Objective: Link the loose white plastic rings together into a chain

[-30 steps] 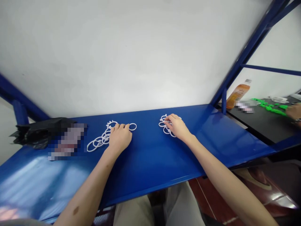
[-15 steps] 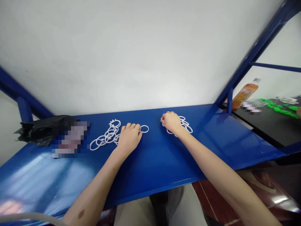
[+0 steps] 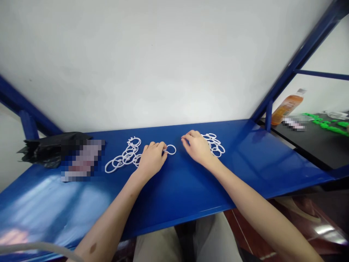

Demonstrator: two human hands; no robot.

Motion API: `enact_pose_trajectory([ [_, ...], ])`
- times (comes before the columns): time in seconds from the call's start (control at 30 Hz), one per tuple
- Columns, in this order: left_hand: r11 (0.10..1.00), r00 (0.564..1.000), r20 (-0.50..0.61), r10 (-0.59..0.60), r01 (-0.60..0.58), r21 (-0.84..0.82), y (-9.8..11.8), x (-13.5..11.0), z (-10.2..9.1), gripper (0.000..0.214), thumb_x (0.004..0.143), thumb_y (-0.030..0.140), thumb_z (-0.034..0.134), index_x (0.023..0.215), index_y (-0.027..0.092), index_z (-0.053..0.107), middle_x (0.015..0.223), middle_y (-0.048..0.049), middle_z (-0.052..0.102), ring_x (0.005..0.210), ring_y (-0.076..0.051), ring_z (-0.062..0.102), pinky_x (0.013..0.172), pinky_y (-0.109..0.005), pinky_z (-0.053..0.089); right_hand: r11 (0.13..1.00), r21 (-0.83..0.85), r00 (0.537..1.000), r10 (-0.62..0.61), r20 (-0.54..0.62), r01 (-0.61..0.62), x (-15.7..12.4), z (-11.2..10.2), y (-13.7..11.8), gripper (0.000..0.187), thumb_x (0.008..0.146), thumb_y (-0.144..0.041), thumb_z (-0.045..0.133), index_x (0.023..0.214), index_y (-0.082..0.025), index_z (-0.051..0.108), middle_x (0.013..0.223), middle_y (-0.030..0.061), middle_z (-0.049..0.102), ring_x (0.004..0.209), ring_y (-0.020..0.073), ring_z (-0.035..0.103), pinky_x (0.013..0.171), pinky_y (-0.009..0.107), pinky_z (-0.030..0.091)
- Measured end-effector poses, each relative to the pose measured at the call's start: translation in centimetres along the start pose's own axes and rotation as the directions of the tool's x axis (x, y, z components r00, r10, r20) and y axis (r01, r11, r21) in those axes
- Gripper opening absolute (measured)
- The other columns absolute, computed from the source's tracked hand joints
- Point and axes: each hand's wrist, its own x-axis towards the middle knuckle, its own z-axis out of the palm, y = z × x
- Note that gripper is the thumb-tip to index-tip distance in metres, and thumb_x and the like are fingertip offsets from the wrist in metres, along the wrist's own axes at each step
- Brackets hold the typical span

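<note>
Both my hands rest on a blue table (image 3: 177, 189). My left hand (image 3: 151, 158) lies palm down with its fingers curled, the fingertips pinching the end of a chain of linked white plastic rings (image 3: 125, 157) that trails off to the left. One ring (image 3: 171, 149) sticks out just past those fingertips. My right hand (image 3: 196, 146) lies a short way to the right, fingers bent and pointing left toward that ring. A loose pile of white rings (image 3: 215, 145) sits right behind and beside it.
A black plastic bag (image 3: 45, 151) lies at the table's far left by a blurred patch. To the right, past a blue frame post (image 3: 268, 115), a dark table holds an orange drink bottle (image 3: 287, 105) and green pieces (image 3: 327, 125). A white wall stands behind.
My left hand has slid right, drawing the chain's end ring with it. My right hand has come off the pile of rings and moved left toward the left hand.
</note>
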Motion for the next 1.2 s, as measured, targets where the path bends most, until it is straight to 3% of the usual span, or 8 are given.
enact_pose_trajectory([
  [0.1,0.970,0.999,-0.012,0.043,-0.045,-0.238,0.2,0.1,-0.2,0.014,0.091,0.025,0.052,0.102,0.023,0.061,0.101,-0.0059,0.071,0.099,-0.024,0.061,0.089,-0.038,0.046,0.958,0.255,0.987,-0.150,0.052,0.132,-1.7,0.4,-1.3,0.021,0.097,-0.025,0.056,0.115,-0.021,0.065,0.107,0.0084,0.068,0.101,0.0220,0.063,0.092,0.039,0.053],
  [0.3,0.888,1.000,0.020,-0.001,0.010,-0.460,0.8,-0.1,-1.0,0.019,0.090,0.024,0.045,0.091,0.023,0.064,0.089,-0.0009,0.071,0.073,-0.016,0.061,0.070,-0.029,0.047,0.910,0.413,1.000,-0.031,-0.006,0.031,-2.7,1.4,-1.8,0.012,0.094,-0.019,0.059,0.105,-0.020,0.062,0.114,0.0086,0.062,0.096,0.0182,0.062,0.084,0.033,0.053],
  [0.57,0.946,0.993,0.062,0.103,-0.078,-0.315,1.2,-0.2,-0.1,0.022,0.087,0.015,0.046,0.093,0.023,0.066,0.095,-0.0029,0.072,0.094,-0.022,0.063,0.087,-0.036,0.047,0.933,0.356,0.980,-0.122,0.160,0.059,-2.5,2.6,-1.0,0.007,0.093,-0.014,0.059,0.090,-0.018,0.064,0.090,0.0042,0.066,0.088,0.0178,0.059,0.083,0.032,0.047],
  [0.7,0.949,0.979,0.071,0.192,-0.167,-0.269,1.5,-0.6,-0.7,0.024,0.086,0.015,0.047,0.097,0.023,0.067,0.101,-0.0039,0.071,0.098,-0.022,0.060,0.094,-0.039,0.045,0.913,0.407,0.994,-0.041,0.104,-0.005,-2.0,1.3,-0.4,0.014,0.096,-0.015,0.053,0.093,-0.018,0.065,0.089,0.0035,0.068,0.081,0.0154,0.061,0.080,0.030,0.048],
  [0.83,0.932,0.948,0.080,0.307,-0.283,-0.228,2.3,-1.1,-0.7,0.025,0.090,0.035,0.060,0.112,0.025,0.067,0.117,-0.0060,0.066,0.108,-0.024,0.056,0.104,-0.045,0.039,0.906,0.422,0.999,0.038,-0.002,-0.034,-1.7,-0.4,0.6,0.014,0.096,-0.018,0.052,0.095,-0.019,0.066,0.090,0.0034,0.070,0.078,0.0155,0.063,0.078,0.030,0.049],
  [0.93,0.928,0.934,0.104,0.342,-0.318,-0.191,2.9,-1.4,0.1,0.021,0.089,0.037,0.064,0.106,0.026,0.069,0.117,-0.0059,0.066,0.108,-0.025,0.056,0.099,-0.044,0.042,0.907,0.418,0.999,0.050,-0.017,-0.039,-1.8,-0.9,1.0,0.015,0.096,-0.020,0.051,0.097,-0.019,0.067,0.090,0.0041,0.071,0.078,0.0161,0.064,0.077,0.030,0.050],
  [1.1,0.935,0.982,0.028,0.185,-0.167,-0.313,2.8,-1.0,0.2,0.015,0.095,0.033,0.055,0.092,0.024,0.067,0.097,-0.0033,0.072,0.094,-0.022,0.063,0.087,-0.037,0.047,0.887,0.458,0.999,0.039,0.035,-0.051,-2.0,-0.8,0.6,0.019,0.097,-0.020,0.049,0.099,-0.019,0.069,0.099,0.0051,0.073,0.089,0.0173,0.067,0.085,0.032,0.050],
  [1.2,0.800,0.999,0.027,-0.041,0.049,-0.599,2.1,-0.5,-0.1,0.023,0.096,0.042,0.053,0.096,0.022,0.063,0.091,-0.0032,0.075,0.083,-0.019,0.068,0.080,-0.033,0.052,0.825,0.560,0.996,0.042,0.084,-0.082,-2.1,-0.6,0.0,0.021,0.097,-0.018,0.048,0.105,-0.020,0.068,0.105,0.0046,0.074,0.094,0.0168,0.068,0.088,0.033,0.052],
])
